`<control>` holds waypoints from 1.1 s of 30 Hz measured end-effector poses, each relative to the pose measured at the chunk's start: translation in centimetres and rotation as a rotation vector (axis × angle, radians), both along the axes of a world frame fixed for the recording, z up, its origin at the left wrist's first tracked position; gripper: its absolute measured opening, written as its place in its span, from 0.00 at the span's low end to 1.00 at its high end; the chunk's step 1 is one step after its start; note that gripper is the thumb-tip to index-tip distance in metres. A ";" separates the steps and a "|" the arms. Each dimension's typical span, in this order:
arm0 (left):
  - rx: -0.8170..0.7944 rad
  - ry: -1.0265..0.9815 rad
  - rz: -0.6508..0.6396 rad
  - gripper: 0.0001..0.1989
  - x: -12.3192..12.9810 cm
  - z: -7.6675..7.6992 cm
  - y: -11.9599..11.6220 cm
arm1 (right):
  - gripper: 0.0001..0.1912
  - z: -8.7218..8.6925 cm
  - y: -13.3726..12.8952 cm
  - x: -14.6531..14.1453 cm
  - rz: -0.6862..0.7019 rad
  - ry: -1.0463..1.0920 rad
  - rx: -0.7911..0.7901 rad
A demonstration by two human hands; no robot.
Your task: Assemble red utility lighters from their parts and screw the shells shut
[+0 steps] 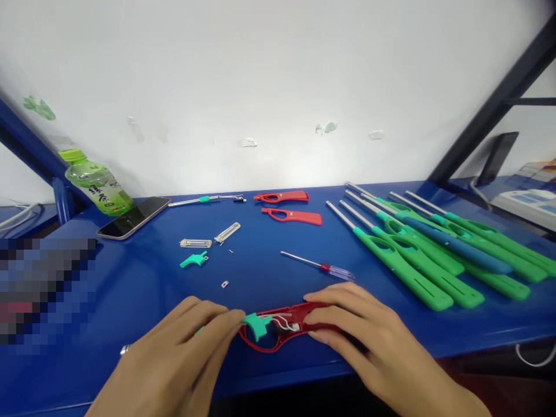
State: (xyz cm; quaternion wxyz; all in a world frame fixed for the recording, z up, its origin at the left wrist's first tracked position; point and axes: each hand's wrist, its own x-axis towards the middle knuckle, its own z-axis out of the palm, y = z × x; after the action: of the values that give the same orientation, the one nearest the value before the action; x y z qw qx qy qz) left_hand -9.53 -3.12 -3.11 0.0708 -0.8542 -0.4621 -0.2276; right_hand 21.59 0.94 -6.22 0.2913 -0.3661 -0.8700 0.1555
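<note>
The open red plastic lighter shell [299,315], near the front edge of the blue surface [260,260], looks light and stiff, its white wires [282,319] delicate; it is best gripped by its rims. Its handle is pinched by the half-closed right hand [369,333]; its trigger end is held by the left hand's [182,347] nearly closed fingertips, beside the green plastic trigger [257,326].

The blue table [260,260] carries a green-capped bottle [102,185], a smartphone [134,218], a metal tube with wires [191,202], two red handle shells [302,217], two clear tanks [196,244], a green trigger [194,259], a screwdriver [339,271] and, at right, several green long-necked lighters [408,278].
</note>
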 end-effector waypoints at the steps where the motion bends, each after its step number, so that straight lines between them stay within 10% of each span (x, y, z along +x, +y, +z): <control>1: -0.010 0.020 -0.008 0.12 0.0 -0.1 0.0 | 0.10 0.0 0.0 0.0 -0.001 0.000 -0.002; 33: -0.100 0.113 0.001 0.19 1.4 -1.9 0.7 | 0.11 0.2 0.1 -0.1 0.006 0.024 0.013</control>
State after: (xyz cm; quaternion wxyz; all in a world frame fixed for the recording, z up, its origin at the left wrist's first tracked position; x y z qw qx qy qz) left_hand -8.12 -2.45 -4.97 0.0543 -0.8679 -0.4687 -0.1555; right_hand 21.52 1.03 -5.97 0.3037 -0.3598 -0.8685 0.1552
